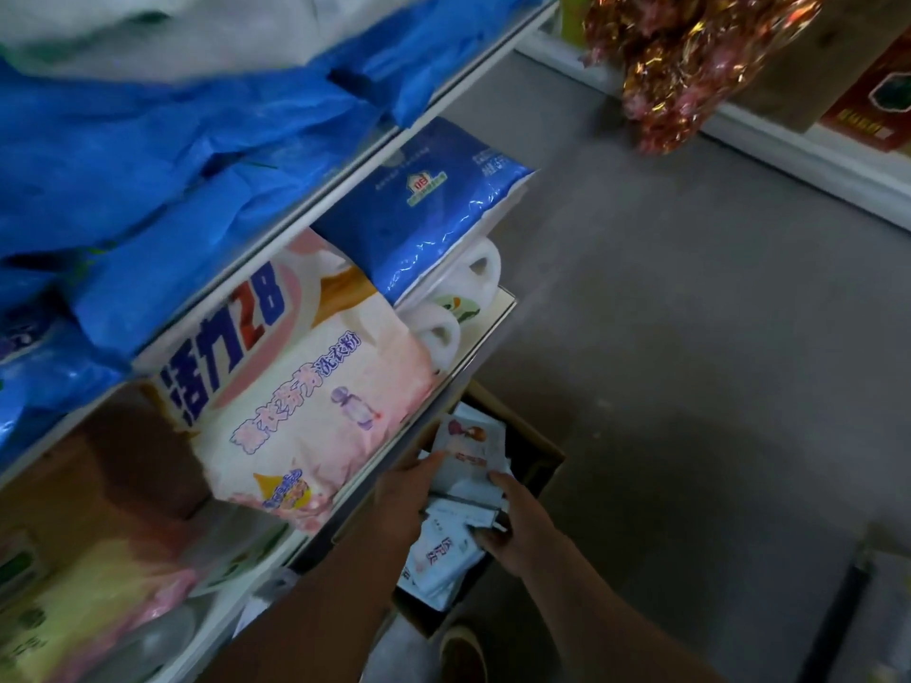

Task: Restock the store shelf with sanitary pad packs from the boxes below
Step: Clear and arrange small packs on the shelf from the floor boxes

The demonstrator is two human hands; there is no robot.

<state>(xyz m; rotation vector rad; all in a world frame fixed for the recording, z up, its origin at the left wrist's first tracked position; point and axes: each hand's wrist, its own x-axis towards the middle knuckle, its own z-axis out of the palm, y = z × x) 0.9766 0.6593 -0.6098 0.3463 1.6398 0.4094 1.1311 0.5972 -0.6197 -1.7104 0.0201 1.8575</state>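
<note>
Both hands, left hand point(409, 490) and right hand point(522, 529), are reaching among pad packs point(466, 451) showing thin, slick plastic wrap, lying in a matt brown cardboard box point(544, 460). Just above the grip, a detergent bag point(305, 411) is showing glossy film; above that, a blue pack point(419, 209) is glinting, crinkled. The floor point(690, 337) beyond is looking dull, matt grey.

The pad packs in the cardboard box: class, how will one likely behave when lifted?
The pad packs look like thin plastic-wrapped pouches, so probably light and somewhat floppy. Their glossy wrap may be slippery. They lie jumbled in the cardboard box, so neighbours may shift.
</note>
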